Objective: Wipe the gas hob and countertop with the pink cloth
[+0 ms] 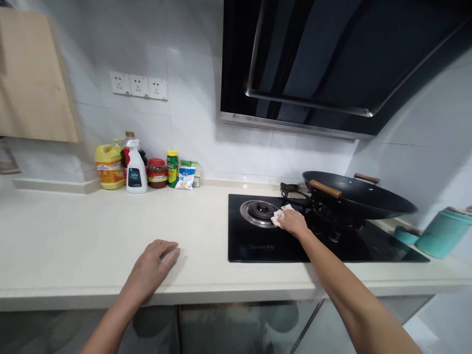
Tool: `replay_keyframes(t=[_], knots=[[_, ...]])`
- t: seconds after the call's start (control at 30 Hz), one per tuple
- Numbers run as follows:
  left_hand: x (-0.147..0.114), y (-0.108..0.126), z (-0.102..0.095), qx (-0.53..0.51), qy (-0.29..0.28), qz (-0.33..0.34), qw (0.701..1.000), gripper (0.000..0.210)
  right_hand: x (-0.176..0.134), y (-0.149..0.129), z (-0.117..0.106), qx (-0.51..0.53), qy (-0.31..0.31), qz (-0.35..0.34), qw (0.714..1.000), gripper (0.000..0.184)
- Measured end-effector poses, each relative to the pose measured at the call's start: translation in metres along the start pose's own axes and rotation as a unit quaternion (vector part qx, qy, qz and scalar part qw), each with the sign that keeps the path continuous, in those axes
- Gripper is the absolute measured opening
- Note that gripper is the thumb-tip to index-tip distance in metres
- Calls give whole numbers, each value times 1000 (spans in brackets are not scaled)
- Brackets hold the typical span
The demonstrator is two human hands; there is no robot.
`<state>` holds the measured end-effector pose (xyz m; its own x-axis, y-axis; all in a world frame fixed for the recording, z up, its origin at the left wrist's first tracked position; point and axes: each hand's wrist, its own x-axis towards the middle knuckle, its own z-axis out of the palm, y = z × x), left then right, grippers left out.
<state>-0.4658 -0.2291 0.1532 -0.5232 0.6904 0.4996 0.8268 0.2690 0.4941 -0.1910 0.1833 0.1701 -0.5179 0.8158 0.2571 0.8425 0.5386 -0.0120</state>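
My right hand [294, 222] is closed on a crumpled pale cloth [277, 218]. It presses the cloth to the black glass gas stove [243, 249], against the right side of the left burner [261, 210]. My left hand [153, 263] rests on the pale countertop [88, 236] near its front edge, left of the stove. Its thumb and fingers are apart and nothing is in them. Over the right burner sits a black wok [372, 199] with wooden handles. A loose black pan support [297, 197] lies behind my right hand.
Along the back wall stand a yellow jug [109, 167], a white spray bottle [136, 169], a red-lidded jar [157, 174], a green shaker [172, 169] and a small packet [186, 178]. Teal canisters [442, 233] stand at the right. A dark range hood [309, 54] hangs above the stove.
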Motion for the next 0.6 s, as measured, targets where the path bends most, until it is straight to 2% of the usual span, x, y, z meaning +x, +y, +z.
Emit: replay_keyframes(t=[0.17,0.33,0.5,0.6], knots=[[1,-2,2,11,0,-2,1000,46,-45,-17,-6,-9,17,-35,999,53],[2,-5,3,32,-9,-10,999,48,-96,-47,-26,17,37,-146,988,45],[4,-10,6,51,-13,-1,999,48,-142,-97,-42,105,68,-241,962,31],[6,-12,6,66,-16,0,998,49,-160,-135,-43,154,88,-311,934,26]])
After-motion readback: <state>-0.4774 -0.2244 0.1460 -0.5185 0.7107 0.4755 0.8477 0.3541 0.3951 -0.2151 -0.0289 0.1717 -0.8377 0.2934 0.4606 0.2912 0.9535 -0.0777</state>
